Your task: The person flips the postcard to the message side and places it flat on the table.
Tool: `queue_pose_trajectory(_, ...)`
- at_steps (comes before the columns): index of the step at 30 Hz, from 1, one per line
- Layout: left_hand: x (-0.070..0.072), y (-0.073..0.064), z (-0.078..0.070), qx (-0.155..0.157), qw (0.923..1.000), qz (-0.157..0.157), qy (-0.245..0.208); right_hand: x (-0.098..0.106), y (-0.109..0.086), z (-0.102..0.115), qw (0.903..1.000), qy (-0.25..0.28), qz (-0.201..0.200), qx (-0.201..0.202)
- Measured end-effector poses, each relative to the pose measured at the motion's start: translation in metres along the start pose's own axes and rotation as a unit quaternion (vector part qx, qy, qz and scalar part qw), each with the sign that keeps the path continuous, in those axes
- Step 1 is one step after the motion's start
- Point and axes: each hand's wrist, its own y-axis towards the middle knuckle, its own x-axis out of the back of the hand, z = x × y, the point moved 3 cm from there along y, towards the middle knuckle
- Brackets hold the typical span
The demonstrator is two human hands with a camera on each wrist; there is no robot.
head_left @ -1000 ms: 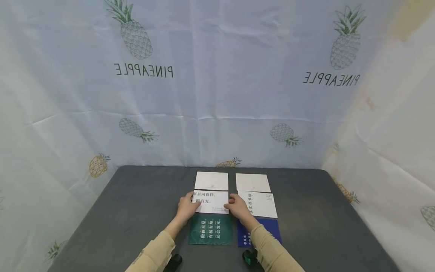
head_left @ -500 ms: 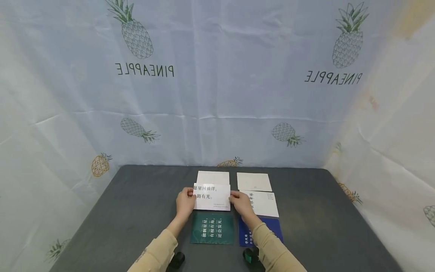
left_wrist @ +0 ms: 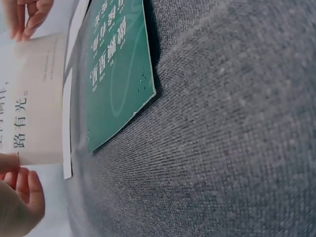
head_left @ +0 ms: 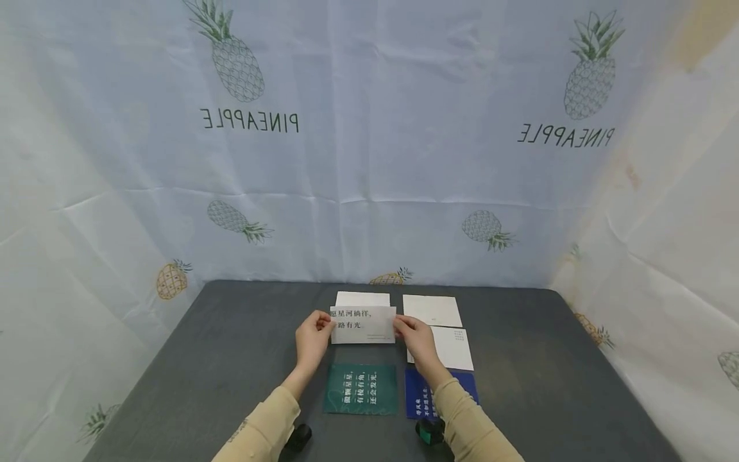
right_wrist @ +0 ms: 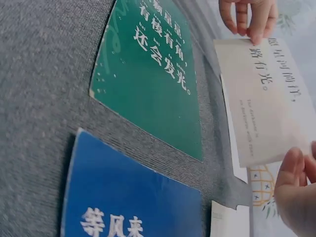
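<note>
Above the dark table, the white printed card is held tilted up, its short edges pinched by the left hand and right hand; it looks light, thin and likely to crease, best gripped gently at those edges

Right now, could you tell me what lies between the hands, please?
The head view shows a white lettered card, pinched by the left hand and right hand.
</note>
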Motion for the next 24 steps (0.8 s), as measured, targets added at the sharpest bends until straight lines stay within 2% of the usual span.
queue_pose_trajectory(3, 0.0, -0.003, 0.003, 0.003, 0.9999, 0.01, -0.012, 0.001, -0.001, -0.005, 0.9985, 0.054, -0.001, -0.009)
queue_pose_trajectory(7, 0.0, -0.006, 0.008, 0.027, 0.9974, 0.024, -0.062, 0.001, 0.0, -0.011, 0.9945, 0.103, -0.008, -0.02)
queue_pose_trajectory(10, 0.0, -0.006, 0.009, 0.036, 0.9941, 0.026, -0.099, 0.002, 0.001, -0.012, 0.9942, 0.106, -0.014, -0.017)
queue_pose_trajectory(15, 0.001, -0.004, 0.012, 0.065, 0.9895, 0.048, -0.12, 0.005, 0.001, -0.013, 0.9949, 0.099, -0.02, -0.007)
queue_pose_trajectory(18, 0.003, -0.003, 0.016, 0.087, 0.988, 0.064, -0.11, 0.004, 0.0, -0.017, 0.9978, 0.063, -0.019, -0.006)
queue_pose_trajectory(24, 0.001, -0.004, 0.022, 0.086, 0.9926, 0.085, -0.01, 0.002, 0.0, -0.025, 0.9997, -0.02, 0.01, -0.001)
